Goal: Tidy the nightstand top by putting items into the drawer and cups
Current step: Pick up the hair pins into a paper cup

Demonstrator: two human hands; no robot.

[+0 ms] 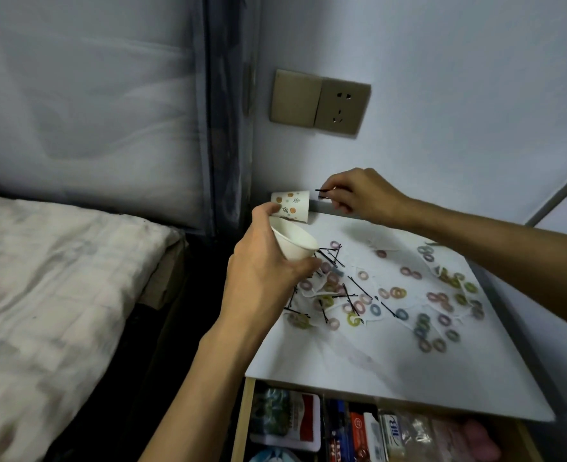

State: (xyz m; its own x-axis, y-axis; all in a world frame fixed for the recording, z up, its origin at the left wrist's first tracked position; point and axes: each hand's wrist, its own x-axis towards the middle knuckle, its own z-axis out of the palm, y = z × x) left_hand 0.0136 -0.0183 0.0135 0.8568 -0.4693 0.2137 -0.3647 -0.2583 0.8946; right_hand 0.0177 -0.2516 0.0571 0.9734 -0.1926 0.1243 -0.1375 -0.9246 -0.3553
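My left hand [262,271] grips a tilted white paper cup [293,240] over the nightstand top [392,371], right hand [358,195] pinches black bobby pins [323,194] above it near the patterned cup [292,205]; hair ties [397,292] scattered, drawer [242,425] open below.

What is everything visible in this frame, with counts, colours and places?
Patterned paper cup: one, white with orange dots, back left corner of nightstand.
Plain white paper cup: one, tilted, held in left hand.
Black bobby pins: many, scattered on left half of the top; a few in right hand.
Small hair ties: dozens, pastel, spread across top.
White nightstand top: one.
Wooden drawer: one, open, full of packets.
Beige wall socket: one.
Bed: one, left.
Left hand: holds plain cup.
Right hand: pinches pins.
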